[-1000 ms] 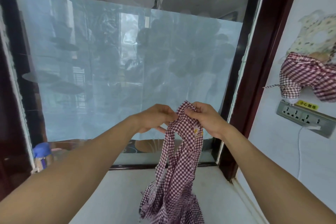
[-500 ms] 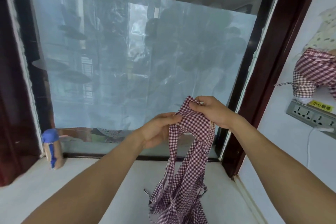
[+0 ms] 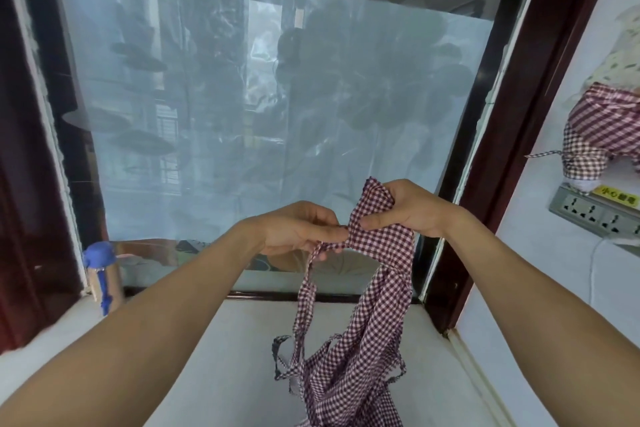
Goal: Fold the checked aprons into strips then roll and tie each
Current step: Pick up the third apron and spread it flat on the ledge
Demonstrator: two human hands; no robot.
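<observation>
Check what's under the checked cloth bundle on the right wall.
Under the checked bundle sits a grey power strip with a yellow label, a white cable trailing below. What the bundle hangs from is covered by the cloth.

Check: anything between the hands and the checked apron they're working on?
Nothing visible. Both hands already grip the checked apron in the air: right hand holds the bunched top, left hand pinches the strap beside it. The rest hangs onto the white surface.

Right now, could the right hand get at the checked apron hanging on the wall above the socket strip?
Probably not yet: the right hand grips the held apron. The hanging apron itself looks unobstructed.
</observation>
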